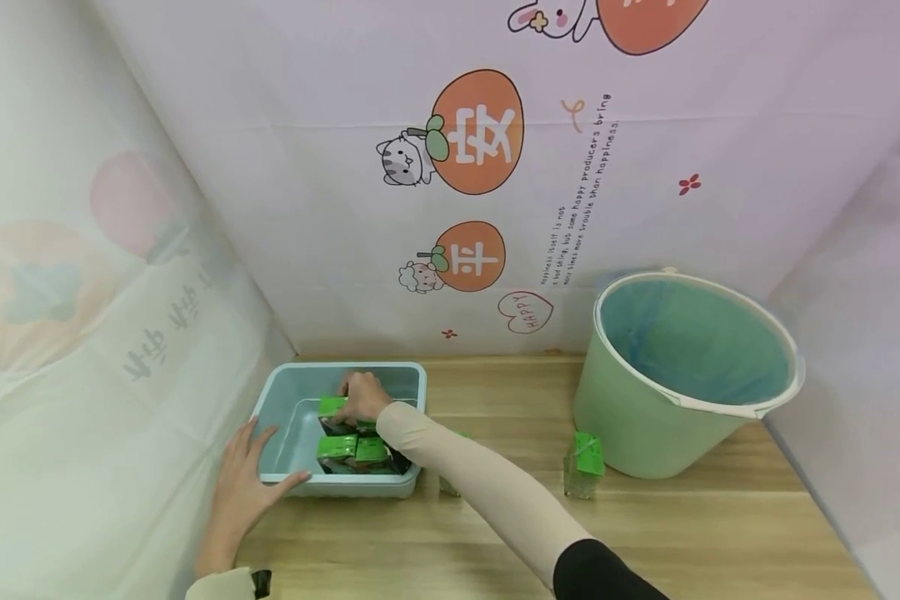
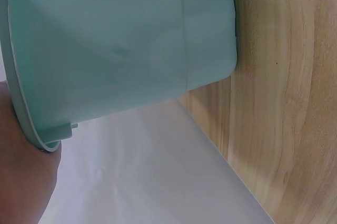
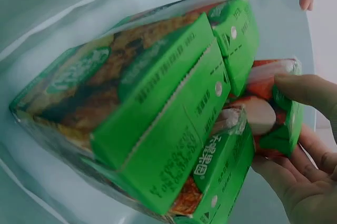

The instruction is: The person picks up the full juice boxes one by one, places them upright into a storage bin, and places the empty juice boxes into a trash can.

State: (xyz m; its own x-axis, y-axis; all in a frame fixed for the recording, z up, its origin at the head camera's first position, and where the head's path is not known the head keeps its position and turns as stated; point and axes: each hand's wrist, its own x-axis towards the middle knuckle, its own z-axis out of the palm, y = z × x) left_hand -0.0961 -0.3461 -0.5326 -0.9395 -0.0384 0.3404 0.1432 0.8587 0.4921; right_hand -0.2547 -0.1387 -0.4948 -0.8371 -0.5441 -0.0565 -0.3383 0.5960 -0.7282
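A light blue plastic basin [image 1: 288, 417] stands at the left of the table, with several green-topped juice boxes [image 1: 337, 447] upright inside. My right hand [image 1: 363, 397] reaches into it. In the right wrist view, the thumb and fingers pinch a juice box [image 3: 267, 107] with fruit pictures, beside the other boxes and lower than their tops. My left hand [image 1: 242, 483] is spread around the basin's front left corner, thumb along the front rim and fingers over the left rim. In the left wrist view, part of that hand [image 2: 26, 166] lies against the rim.
A big pale green bucket [image 1: 630, 417] stands at the back right. One juice box [image 1: 585, 465] is in front of it on the wooden table [image 1: 495, 408]; another juice box [image 1: 447, 487] is partly hidden by my right sleeve. Printed cloth [image 1: 330, 208] hangs behind and at both sides.
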